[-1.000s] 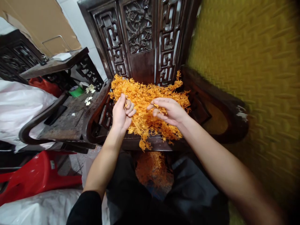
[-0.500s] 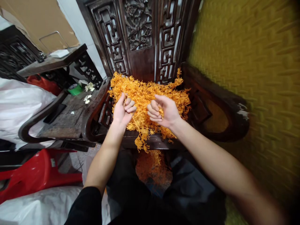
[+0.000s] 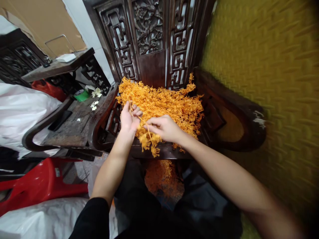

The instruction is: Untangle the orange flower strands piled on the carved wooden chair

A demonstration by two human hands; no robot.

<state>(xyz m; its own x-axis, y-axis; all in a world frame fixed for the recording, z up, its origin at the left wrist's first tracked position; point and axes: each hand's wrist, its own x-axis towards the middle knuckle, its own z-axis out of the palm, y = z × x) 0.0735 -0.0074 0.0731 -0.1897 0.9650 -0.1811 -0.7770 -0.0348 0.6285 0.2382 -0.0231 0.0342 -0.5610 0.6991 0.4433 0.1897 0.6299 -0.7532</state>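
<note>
A large heap of orange plastic-looking flower sprigs (image 3: 164,103) covers the seat of a dark carved wooden chair (image 3: 152,69). My left hand (image 3: 131,118) is closed round the thin stem of one orange sprig (image 3: 149,141), whose frilled blossoms hang down over the seat's front edge. The fingertips of my right hand (image 3: 165,127) pinch this same sprig a little below my left hand. Whether a loose piece also sits inside the right palm is hidden.
To the left, a second wooden chair holds green tape (image 3: 81,95), cream blossoms (image 3: 96,93) and a dark phone-like object (image 3: 59,120). A red plastic stool (image 3: 47,182) and white sacks (image 3: 22,113) stand nearby. Below the seat is an orange-filled container (image 3: 161,179). A yellow textured surface (image 3: 261,66) rises at right.
My right hand has turned palm-down and moved left and slightly toward me, onto the sprig's stem. The left hand stays nearly in place, and the hanging blossoms have shifted slightly up.
</note>
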